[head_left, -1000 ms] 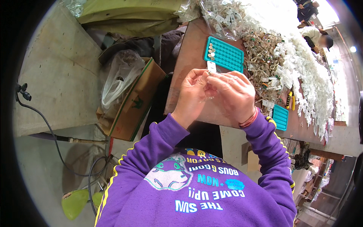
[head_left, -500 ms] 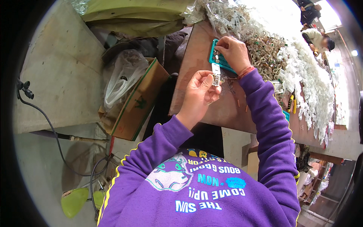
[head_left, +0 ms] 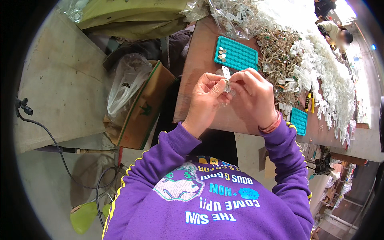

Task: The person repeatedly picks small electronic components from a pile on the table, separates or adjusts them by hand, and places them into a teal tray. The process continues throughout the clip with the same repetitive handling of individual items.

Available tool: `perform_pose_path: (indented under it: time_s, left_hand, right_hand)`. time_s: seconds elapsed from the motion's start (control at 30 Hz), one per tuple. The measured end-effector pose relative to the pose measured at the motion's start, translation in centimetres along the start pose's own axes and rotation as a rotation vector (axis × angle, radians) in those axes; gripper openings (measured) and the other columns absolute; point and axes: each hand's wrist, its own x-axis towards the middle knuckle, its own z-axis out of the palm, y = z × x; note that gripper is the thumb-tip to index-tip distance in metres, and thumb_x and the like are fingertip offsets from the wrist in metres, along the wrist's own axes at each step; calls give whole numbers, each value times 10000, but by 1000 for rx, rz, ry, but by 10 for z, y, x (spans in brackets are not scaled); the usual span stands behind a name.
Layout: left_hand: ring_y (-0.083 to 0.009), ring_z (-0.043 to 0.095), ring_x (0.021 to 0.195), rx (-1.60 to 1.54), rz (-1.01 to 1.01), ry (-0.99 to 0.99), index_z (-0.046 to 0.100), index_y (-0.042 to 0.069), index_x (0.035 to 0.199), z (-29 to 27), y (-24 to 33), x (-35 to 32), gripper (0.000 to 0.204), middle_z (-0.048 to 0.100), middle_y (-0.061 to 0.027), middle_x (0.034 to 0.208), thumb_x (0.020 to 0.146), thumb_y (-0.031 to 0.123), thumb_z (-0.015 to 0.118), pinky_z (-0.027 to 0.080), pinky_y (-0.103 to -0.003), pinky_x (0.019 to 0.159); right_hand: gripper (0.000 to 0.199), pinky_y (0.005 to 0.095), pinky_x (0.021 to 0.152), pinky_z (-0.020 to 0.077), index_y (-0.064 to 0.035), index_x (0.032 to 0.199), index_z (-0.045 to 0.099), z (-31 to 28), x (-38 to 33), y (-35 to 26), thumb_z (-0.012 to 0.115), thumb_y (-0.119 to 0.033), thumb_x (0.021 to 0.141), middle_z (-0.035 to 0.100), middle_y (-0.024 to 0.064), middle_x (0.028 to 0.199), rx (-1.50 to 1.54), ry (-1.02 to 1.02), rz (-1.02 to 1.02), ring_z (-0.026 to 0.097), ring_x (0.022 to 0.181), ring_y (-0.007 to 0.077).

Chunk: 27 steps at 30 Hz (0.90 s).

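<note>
My left hand (head_left: pixel 205 102) pinches a small whitish plastic case (head_left: pixel 226 73) with its hinged lid raised. Thumb and fingers of my right hand (head_left: pixel 256 95) are closed together at the case's near half; what they hold there, if anything, is hidden. Just beyond both hands lies a teal tray (head_left: pixel 245 52) with rows of small round pockets. Several small silvery discs (head_left: pixel 222 55) sit at its left end.
Tangled wired pieces (head_left: pixel 276 52) and white plastic parts (head_left: pixel 320 76) are heaped on the table's right side. Nearer are yellow-handled pliers (head_left: pixel 308 100) and another teal tray (head_left: pixel 299 121). A cardboard box (head_left: pixel 140 106) with a plastic bag (head_left: pixel 130 82) stands left. Another person (head_left: pixel 333 32) sits far right.
My right hand has come back from the teal tray to the case, its fingers now meeting there. My left hand keeps its grip on the case. The pocketed tray is now uncovered.
</note>
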Motion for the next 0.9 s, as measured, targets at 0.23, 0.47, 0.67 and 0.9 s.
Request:
perform_pose_path:
  time_s: [0.23,0.47,0.67,0.9]
  left_hand:
    - [-147,656,709,59,-24,27,547,49,1003,0,3,-1,123,651,-80,920,961,144,613,541,-257,630]
    - [-117,633,809,15,-31,-4,564,54,1062,0,4,-4,144,644,-53,949,974,163,595,527,-247,687]
    - [-126,622,745,-74,-255,-86,569,40,1118,10,9,-8,183,633,-61,954,983,164,578,507,-233,649]
    - [-96,598,779,-186,-334,-70,569,57,1151,29,0,-17,196,621,-12,940,1004,184,541,485,-212,682]
  right_hand:
    - [116,312,595,495,-21,880,655,-3,1,4,682,-8,768,617,99,791,208,-92,183,617,659,237]
    - [258,334,654,527,-44,1022,697,23,-28,3,681,-9,767,672,113,914,-32,184,-62,653,726,270]
    - [281,234,661,479,19,1127,644,-15,-14,9,669,-146,900,632,-3,877,673,-16,611,553,759,49]
    - [203,312,645,542,-5,949,696,-5,-36,-11,733,-52,754,661,130,873,-59,273,94,660,737,230]
